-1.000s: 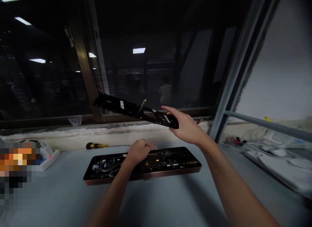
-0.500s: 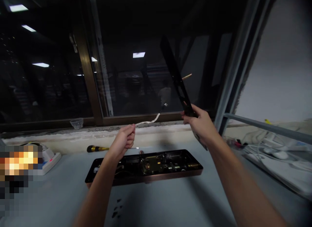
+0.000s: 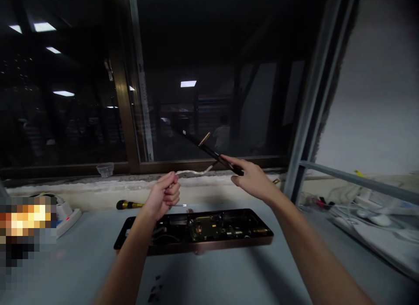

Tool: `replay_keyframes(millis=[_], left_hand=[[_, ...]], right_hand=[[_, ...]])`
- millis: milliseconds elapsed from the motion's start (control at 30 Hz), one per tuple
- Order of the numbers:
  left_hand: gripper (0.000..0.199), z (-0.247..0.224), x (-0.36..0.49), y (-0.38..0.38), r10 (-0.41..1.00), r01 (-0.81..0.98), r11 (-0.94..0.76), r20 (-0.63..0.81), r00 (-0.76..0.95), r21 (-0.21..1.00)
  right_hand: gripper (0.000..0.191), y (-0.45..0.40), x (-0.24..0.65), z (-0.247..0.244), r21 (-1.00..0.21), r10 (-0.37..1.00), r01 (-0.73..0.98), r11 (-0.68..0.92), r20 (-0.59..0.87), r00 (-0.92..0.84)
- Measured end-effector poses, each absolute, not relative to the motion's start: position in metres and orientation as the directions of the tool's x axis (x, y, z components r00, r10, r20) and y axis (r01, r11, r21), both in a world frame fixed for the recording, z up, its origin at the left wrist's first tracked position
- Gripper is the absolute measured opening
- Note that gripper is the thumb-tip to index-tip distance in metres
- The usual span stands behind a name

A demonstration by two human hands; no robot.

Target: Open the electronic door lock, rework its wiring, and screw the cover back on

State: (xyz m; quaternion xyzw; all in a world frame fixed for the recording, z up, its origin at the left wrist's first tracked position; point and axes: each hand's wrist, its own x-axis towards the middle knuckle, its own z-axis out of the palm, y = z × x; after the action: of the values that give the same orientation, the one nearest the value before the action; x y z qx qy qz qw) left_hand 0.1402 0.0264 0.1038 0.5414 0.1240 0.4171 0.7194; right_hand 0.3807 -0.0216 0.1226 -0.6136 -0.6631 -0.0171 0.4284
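My left hand [image 3: 163, 195] pinches a thin white cable [image 3: 194, 172], whose free end runs rightward to the panel. In my right hand [image 3: 254, 179] is a long, narrow black panel [image 3: 209, 152], tilted up to the left, with a small gold-coloured strip [image 3: 204, 139] sticking out from it. Both hands are above an open, long black housing [image 3: 196, 247] with a copper-coloured side. Inside it a circuit board [image 3: 205, 228] and wires show; my left forearm hides part of its left end. A yellow-and-black screwdriver [image 3: 130, 205] lies behind the housing.
Small dark pieces [image 3: 155, 288], probably screws, lie in front of the housing. A clear plastic cup [image 3: 105, 169] sits on the window ledge. A white power strip [image 3: 69, 221] is at left. Tangled white cables [image 3: 376, 220] lie at right behind a metal rail [image 3: 347, 178].
My right hand has lowered the black panel from steeply upright to a flatter slant, its far end swinging left and down. My left hand still holds the cable.
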Motion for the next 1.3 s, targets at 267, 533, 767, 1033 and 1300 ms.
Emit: replay_keyframes(millis=[267, 533, 767, 1033, 1300], left_hand=[[0.023, 0.107, 0.13, 0.027, 0.726, -0.521, 0.107, 0.292, 0.623, 0.847], [0.022, 0.105, 0.129, 0.029, 0.709, -0.536, 0.145, 0.291, 0.643, 0.832], [0.024, 0.101, 0.131, 0.03, 0.689, -0.541, 0.166, 0.296, 0.661, 0.824], [0.037, 0.096, 0.15, 0.026, 0.761, -0.436, 0.071, 0.233, 0.605, 0.897], [0.028, 0.107, 0.096, 0.048, 0.933, 0.023, -0.343, 0.337, 0.127, 0.939]], right_hand=[[0.069, -0.025, 0.37, 0.129, -0.513, 0.706, 0.829, 0.22, 0.67, 0.227], [0.065, -0.025, 0.385, 0.126, -0.534, 0.692, 0.836, 0.13, 0.652, 0.309], [0.067, -0.018, 0.37, 0.114, -0.416, 0.796, 0.861, 0.293, 0.605, 0.021], [0.071, -0.021, 0.332, 0.108, -0.338, 0.833, 0.863, 0.375, 0.532, -0.153], [0.072, -0.029, 0.332, 0.113, -0.287, 0.845, 0.88, 0.378, 0.495, -0.201]])
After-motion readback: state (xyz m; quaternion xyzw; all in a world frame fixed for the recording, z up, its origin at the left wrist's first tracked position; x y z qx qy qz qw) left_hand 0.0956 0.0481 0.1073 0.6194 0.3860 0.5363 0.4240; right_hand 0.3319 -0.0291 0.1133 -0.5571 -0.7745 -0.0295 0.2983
